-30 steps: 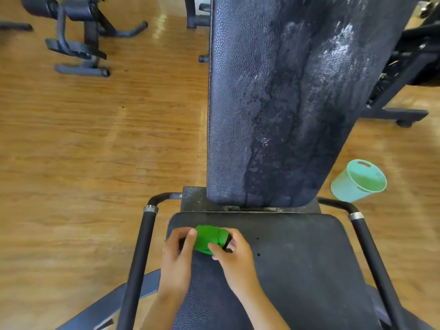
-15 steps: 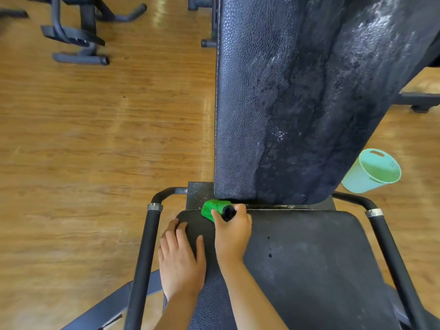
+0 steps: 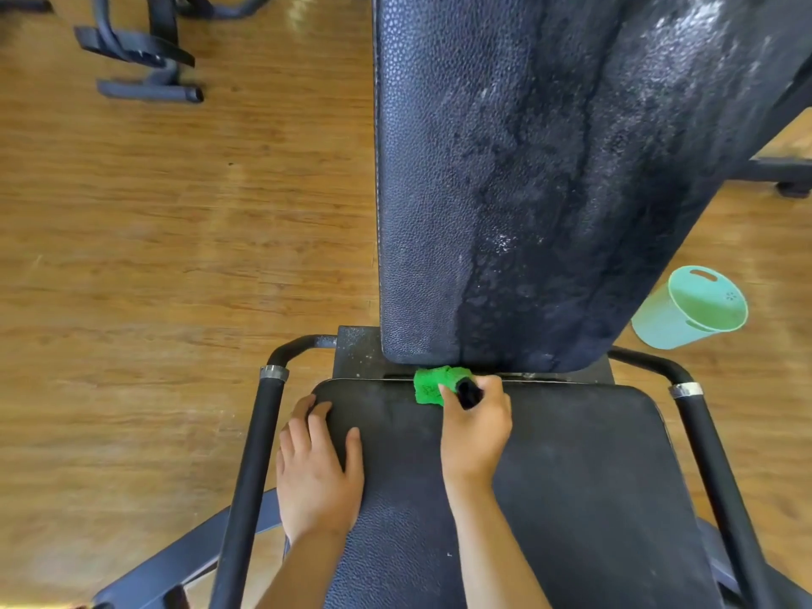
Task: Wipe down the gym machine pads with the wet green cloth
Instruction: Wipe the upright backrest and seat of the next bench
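The green cloth is bunched up at the back edge of the black seat pad, right under the upright back pad, which is streaked with wet patches. My right hand is closed on the cloth and presses it against the seat near the gap between the two pads; a small black piece shows at my fingers. Resting flat on the seat's front left corner is my left hand, fingers spread, holding nothing.
Black armrest bars run along both sides of the seat, left and right. A pale green bucket stands on the wooden floor to the right. Another machine's frame is at the far left.
My right hand has carried the cloth from the seat's front left up to the back edge and then rightward. My left hand let go of the cloth and laid itself flat on the seat.
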`<state>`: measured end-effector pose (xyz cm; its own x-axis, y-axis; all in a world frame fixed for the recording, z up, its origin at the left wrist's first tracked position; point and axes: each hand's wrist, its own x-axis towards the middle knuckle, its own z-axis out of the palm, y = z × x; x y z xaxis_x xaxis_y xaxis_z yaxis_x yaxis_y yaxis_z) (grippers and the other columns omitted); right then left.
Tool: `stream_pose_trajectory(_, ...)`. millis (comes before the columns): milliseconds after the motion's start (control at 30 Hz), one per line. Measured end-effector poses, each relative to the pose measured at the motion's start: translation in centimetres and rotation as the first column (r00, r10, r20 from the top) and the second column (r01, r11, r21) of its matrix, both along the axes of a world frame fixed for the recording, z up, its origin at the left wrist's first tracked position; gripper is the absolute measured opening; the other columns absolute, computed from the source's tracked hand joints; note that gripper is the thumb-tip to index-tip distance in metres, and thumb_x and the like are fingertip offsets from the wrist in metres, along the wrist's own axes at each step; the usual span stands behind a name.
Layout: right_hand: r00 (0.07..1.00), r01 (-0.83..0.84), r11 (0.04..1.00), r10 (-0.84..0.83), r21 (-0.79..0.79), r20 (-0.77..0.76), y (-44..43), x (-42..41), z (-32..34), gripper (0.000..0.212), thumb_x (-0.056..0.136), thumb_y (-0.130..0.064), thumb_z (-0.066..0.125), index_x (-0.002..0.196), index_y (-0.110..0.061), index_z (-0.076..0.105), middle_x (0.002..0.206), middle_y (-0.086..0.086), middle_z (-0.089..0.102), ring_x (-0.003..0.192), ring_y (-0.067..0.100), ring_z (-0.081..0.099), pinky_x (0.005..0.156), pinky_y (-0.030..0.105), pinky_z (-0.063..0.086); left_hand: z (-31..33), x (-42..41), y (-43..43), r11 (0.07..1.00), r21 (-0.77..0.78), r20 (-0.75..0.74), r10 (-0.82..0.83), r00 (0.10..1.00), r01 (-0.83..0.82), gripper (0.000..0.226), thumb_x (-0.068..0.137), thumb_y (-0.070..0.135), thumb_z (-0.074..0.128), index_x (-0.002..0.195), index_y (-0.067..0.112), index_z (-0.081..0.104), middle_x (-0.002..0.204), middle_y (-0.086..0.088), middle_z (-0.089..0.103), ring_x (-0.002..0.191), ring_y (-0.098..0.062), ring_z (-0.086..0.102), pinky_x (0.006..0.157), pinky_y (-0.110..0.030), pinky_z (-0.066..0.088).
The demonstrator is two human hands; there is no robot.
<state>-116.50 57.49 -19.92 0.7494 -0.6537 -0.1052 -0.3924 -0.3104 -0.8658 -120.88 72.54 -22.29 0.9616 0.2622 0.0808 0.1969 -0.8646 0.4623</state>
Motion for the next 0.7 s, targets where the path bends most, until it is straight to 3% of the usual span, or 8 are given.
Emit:
stream_pose_trajectory(367,0.991,0.131,0.986,-0.129,-0.106,0.027,-7.6,-0.7,-0.2,0.024,0.076,-0.005,0.078,0.092,-0.001,0.061,0.085,0.011,0.057,0.075,0.024,0.048,0.066,0.021,0.028,0.0,-0.1,0.0,1.0,-0.03,-0.024,0.004,1.0,-0.005,0.051,0.087,0.048,0.036,0.123,0.014,0.048,0.132,-0.005,0.041,0.117,-0.03,0.043,0.092,-0.047,0.044)
stream_pose_trajectory(467,0.975,0.221,0.971,-0.22,-0.093,0.021,-10.6,-0.8,-0.2,0.023,0.079,-0.009,0.077,0.093,-0.004,0.059,0.092,0.019,0.063,0.084,0.033,0.057,0.072,0.027,0.037,0.0,-0.1,0.0,1.0,-0.026,-0.03,0.007,1.0,-0.007,0.047,0.088,0.044,0.043,0.123,0.013,0.048,0.131,-0.006,0.042,0.117,-0.03,0.043,0.091,-0.048,0.044)
stream_pose_trajectory(600,0.937,0.348,0.933,-0.348,-0.09,0.025,-14.9,-0.6,0.6,0.027,0.083,-0.013,0.075,0.1,0.002,0.06,0.1,0.02,0.065,0.093,0.035,0.061,0.075,0.028,0.037,-0.1,-0.1,-0.1,0.999,-0.031,-0.044,0.023,0.999,-0.025,0.04,0.091,0.03,0.059,0.124,0.011,0.048,0.133,-0.009,0.042,0.12,-0.033,0.042,0.092,-0.05,0.044)
stream_pose_trajectory(700,0.972,0.234,0.972,-0.234,0.008,0.026,-17.0,0.4,1.3,0.023,0.084,-0.011,0.074,0.101,-0.001,0.062,0.099,0.014,0.065,0.095,0.03,0.061,0.075,0.026,0.039,-0.2,0.0,-0.2,0.999,-0.022,-0.048,0.027,0.998,-0.028,0.041,0.088,0.027,0.061,0.123,0.009,0.048,0.133,-0.01,0.041,0.121,-0.034,0.04,0.092,-0.052,0.044)
